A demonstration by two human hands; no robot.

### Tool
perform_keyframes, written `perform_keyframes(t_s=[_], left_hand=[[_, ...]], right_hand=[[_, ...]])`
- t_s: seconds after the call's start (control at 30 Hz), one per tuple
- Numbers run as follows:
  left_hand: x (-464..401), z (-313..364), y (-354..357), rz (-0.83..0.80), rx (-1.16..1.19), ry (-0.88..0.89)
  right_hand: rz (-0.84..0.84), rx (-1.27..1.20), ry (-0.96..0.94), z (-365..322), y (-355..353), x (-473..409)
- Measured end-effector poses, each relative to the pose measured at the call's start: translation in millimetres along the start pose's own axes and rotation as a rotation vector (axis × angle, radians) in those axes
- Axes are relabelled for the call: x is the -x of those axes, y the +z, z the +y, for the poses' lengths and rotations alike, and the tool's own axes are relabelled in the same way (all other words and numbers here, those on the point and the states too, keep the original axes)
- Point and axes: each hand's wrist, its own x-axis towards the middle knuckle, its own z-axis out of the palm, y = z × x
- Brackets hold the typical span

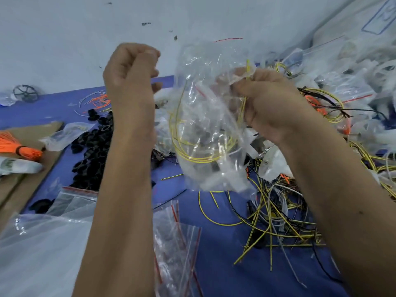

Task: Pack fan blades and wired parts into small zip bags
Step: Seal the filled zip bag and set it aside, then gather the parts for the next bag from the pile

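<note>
- right hand (270, 103) is pinching the clear zip bag (205, 125) by its top edge, yellow wire (192, 155) coiled inside, bag hanging left of and below the fingers
- left hand (130, 69) curled up, gripping nothing, just beside the bag
- all of it up above the blue mat (225, 264)

bare blue table (218, 264) left open front-centre, right side blocked by tangled wires (276, 221), left crowded by black parts (92, 151), zip bags (177, 243)

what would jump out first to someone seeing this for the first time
The clear zip bag held up mid-frame, yellow wire coiled inside, gripped by the right hand; the left hand is raised beside it, fingers curled. Next, the tangle of loose wires at lower right and the heap of black parts at left.
</note>
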Motion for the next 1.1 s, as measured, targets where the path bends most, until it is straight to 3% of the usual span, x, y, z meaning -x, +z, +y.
perform_keyframes(t_s=[0.07,0.17,0.27,0.37,0.47,0.57,0.7,0.87,0.97,1.1], left_hand=[[-4,-7,-14,-0.18,-0.099,-0.219],[2,-19,-32,-0.669,-0.164,-0.533],[11,-27,-28,-0.971,-0.099,-0.67],[17,-30,-17,-0.944,-0.167,-0.643],[19,-35,-10,-0.886,-0.257,-0.562],[18,-38,-11,-0.891,-0.295,-0.608],[17,-43,-18,-0.981,-0.395,-0.618],[13,-43,-16,-0.738,-0.185,-0.337],[11,-35,-12,-0.73,-0.061,-0.113],[12,-26,-6,-0.704,-0.066,0.004]], right_hand=[[0.019,-0.081,0.033,-2,-5,-2],[0.068,-0.19,0.082,-5,-8,-4],[0.16,-0.344,0.154,-3,-9,-7],[0.231,-0.423,0.181,1,-9,-8],[0.313,-0.153,0.126,5,-12,-8],[0.361,0.122,0.039,9,-13,-7],[0.19,0.46,-0.04,2,-19,1],[-0.048,0.556,-0.075,-16,-38,4],[-0.123,0.623,-0.151,-19,-42,5],[-0.098,0.67,-0.204,-15,-43,3]])
